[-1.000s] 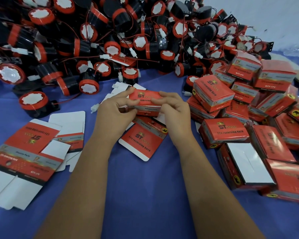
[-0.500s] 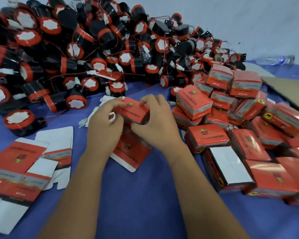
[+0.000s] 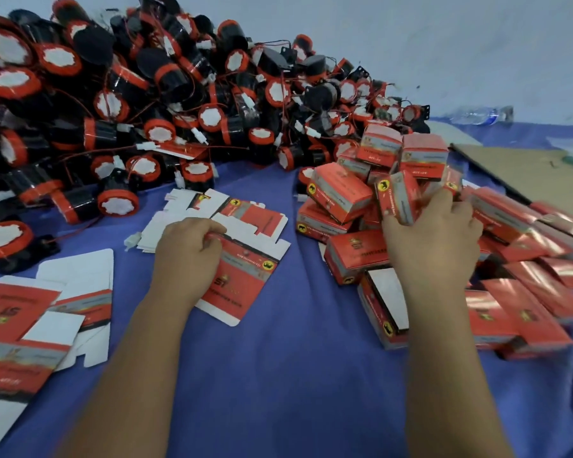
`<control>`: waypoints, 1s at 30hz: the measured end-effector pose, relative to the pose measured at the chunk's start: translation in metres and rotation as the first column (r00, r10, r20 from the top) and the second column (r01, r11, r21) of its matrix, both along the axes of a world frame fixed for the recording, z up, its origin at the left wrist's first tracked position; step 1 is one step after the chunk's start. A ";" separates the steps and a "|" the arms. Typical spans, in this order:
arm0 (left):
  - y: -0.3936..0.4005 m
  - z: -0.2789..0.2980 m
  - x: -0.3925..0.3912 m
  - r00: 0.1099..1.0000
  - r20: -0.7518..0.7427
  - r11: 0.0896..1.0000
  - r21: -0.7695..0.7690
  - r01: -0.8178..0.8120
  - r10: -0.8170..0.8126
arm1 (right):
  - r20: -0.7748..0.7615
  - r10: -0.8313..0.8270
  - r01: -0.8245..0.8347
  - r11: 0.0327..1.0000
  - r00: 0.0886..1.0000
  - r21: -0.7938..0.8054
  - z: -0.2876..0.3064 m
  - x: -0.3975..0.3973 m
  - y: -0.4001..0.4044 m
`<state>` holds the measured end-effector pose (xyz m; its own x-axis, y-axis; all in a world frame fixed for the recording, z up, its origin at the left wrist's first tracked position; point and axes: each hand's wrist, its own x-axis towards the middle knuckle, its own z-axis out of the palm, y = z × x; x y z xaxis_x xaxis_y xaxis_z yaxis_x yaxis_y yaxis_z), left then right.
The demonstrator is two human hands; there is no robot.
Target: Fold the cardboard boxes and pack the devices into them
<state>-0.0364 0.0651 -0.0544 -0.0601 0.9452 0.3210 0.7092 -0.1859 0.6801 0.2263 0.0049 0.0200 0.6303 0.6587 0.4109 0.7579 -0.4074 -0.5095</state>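
Gripping a folded red box (image 3: 398, 201) atop the box pile (image 3: 351, 226) at the tabletop's right edge, the right hand (image 3: 434, 239) is being curled — contents unseen; a flat carton (image 3: 242, 279) is being pinched by the left hand (image 3: 187, 249).

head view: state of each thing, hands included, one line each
left hand: curled, gripping the top flat box blank
right hand: gripping a folded red box at the pile
box pile: folded shut, heaped
white-faced box: lying on its side
loose blanks: unfolded, flat
devices: unpacked, heaped
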 end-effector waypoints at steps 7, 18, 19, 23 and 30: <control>0.001 0.001 -0.001 0.986 -0.152 0.997 -0.007 -0.074 0.072 | 0.202 0.200 -0.266 0.880 0.959 0.393 0.012 -0.073 0.014; 0.004 -0.003 -0.003 0.936 -0.293 0.973 -0.060 -0.221 0.195 | 0.048 0.617 -0.573 0.754 0.785 -0.322 -0.075 -0.141 0.070; 0.004 -0.003 -0.004 0.935 -0.284 0.971 -0.046 -0.234 0.212 | 0.060 0.604 -0.562 0.770 0.795 -0.302 -0.074 -0.140 0.069; 0.000 -0.003 -0.009 0.906 -0.296 0.939 -0.070 -0.337 0.303 | -0.153 0.633 -0.649 0.754 0.759 -0.096 -0.068 -0.129 0.066; -0.004 0.001 -0.009 0.876 -0.319 0.909 -0.090 -0.408 0.361 | -0.776 0.601 -0.580 0.707 0.190 0.405 -0.053 -0.104 0.063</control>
<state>-0.0458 0.0615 -0.0534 -0.3555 0.9043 0.2365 0.8720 0.2298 0.4321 0.1222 0.0674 -0.0328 0.0630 0.9977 -0.0242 -0.0235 -0.0228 -0.9995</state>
